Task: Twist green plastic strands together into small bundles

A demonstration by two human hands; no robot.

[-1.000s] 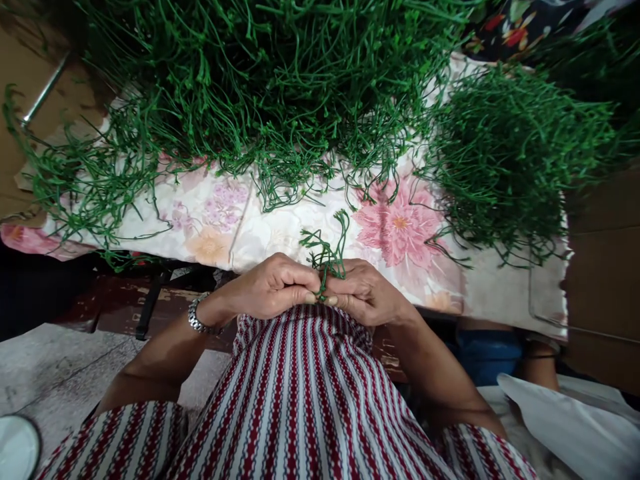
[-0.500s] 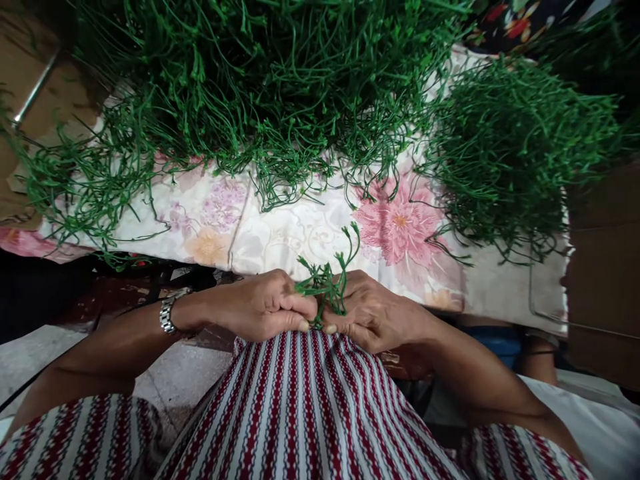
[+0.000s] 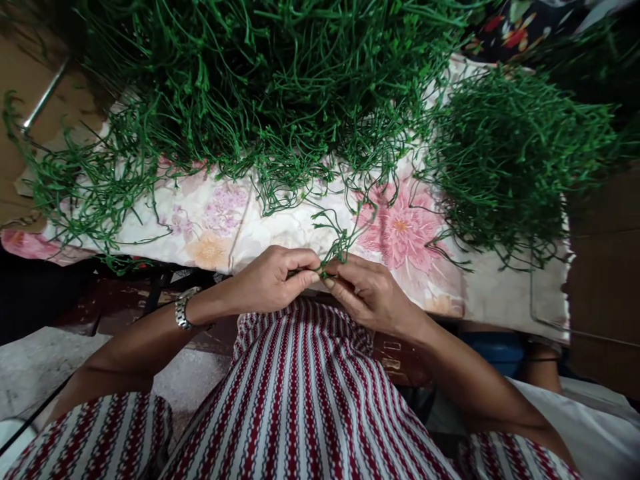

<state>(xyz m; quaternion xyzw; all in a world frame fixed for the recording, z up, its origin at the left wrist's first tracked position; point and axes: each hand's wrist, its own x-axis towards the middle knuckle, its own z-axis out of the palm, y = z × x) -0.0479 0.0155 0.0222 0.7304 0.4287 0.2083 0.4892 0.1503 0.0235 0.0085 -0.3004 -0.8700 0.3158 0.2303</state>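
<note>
Just below the middle of the frame, the left hand (image 3: 267,280) and the right hand (image 3: 367,293) meet over the striped lap, and each has its grip pinched narrow, thumb against forefinger, on the base of a small green sprig (image 3: 336,240). The sprig stands up from the fingertips (image 3: 314,275) and fans out over the near edge of the floral cloth (image 3: 225,223) that covers the counter. Its thin stems look like soft plastic, so the work seems to be joining or separating small pieces at the base, though the exact joint is hidden between the fingers. To do this well, the pinch is best kept low, right at the joint, so the stems do not bend or slip. One hand can hold firm while the other does the turning or pulling, with short, even force rather than a jerk. Keeping the sprig clear of the big green heap (image 3: 270,87) in the upper middle of the frame, and of the second pile (image 3: 515,147) at the upper right, would help avoid tangling, since loose strands trail down the cloth close to the hands. A watch (image 3: 183,308) sits on the left wrist, well away from the stems.
</note>
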